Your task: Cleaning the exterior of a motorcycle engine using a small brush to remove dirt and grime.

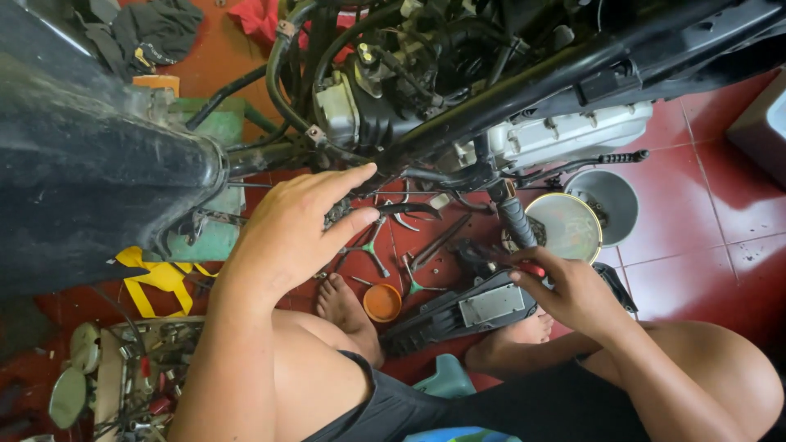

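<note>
While the person sits low beside the stripped motorcycle frame [508,90], the left hand [286,237] reaches up with fingers spread wide, fingertips touching its underside. The right hand [565,286] grips a red-handled tool [530,267], just above a black plastic panel [467,311]. An orange cap [382,302] lies between the hands.

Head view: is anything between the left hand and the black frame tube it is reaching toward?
Nothing visible. The left hand is spread open, its fingertips right at the black frame tube; no hose or tool crosses between them. The right hand grips a red-handled tool lower down.
</note>
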